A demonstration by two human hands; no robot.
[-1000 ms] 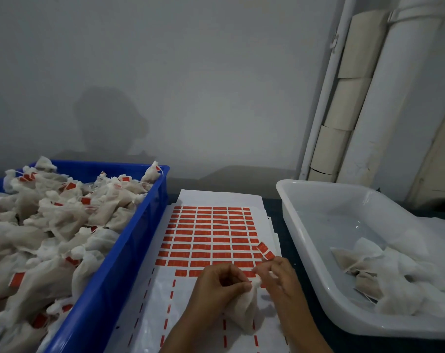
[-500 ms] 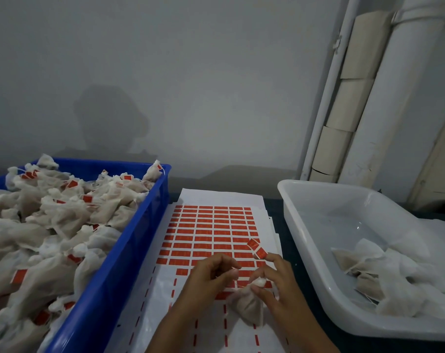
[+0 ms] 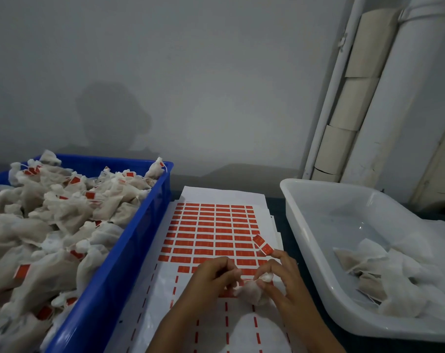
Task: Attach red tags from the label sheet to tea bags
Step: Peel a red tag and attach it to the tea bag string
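Over the label sheet (image 3: 211, 233), a tea bag (image 3: 250, 293) was pinched at its knot by the right hand (image 3: 280, 281), a red tag (image 3: 263, 245) stuck to one fingertip; something unclear was pinched by the left hand (image 3: 213, 278), probably the string.

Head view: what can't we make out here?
- Print on the red tags of the label sheet: too small and blurred.
- Whether the left hand pinches a string: hidden by its curled fingers.
- Lower part of the tea bag: covered by the right hand.
- Blue crate: cut off by the left edge.
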